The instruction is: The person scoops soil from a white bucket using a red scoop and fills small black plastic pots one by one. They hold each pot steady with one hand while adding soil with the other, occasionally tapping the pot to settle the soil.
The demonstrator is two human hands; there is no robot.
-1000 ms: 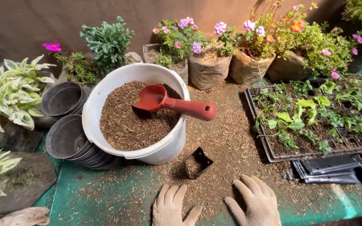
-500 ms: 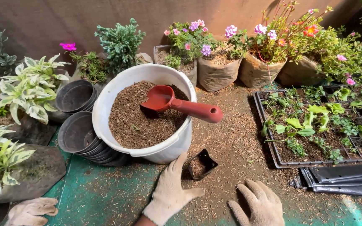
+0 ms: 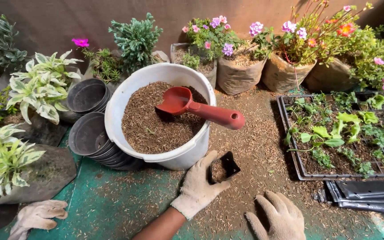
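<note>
Where the green mat (image 3: 112, 204) was strewn with brown husk, a white bucket (image 3: 125, 100) of the same husk was seen at centre, with a red scoop (image 3: 198, 109) laid across its rim. Stacked black pots (image 3: 87, 138) were set to its left, a seedling tray (image 3: 298, 171) and folded black bags (image 3: 370, 195) to its right, and flowering plants in sacks (image 3: 238, 75) behind it. A spare glove (image 3: 38, 215) lay at the lower left. The small black nursery bag (image 3: 223, 168), open-mouthed and partly filled with husk, was held just beside the bucket's base by the gloved left hand (image 3: 197, 186), its fingers closed around it. The gloved right hand (image 3: 278, 218) was rested flat nearby, fingers spread and holding nothing.
</note>
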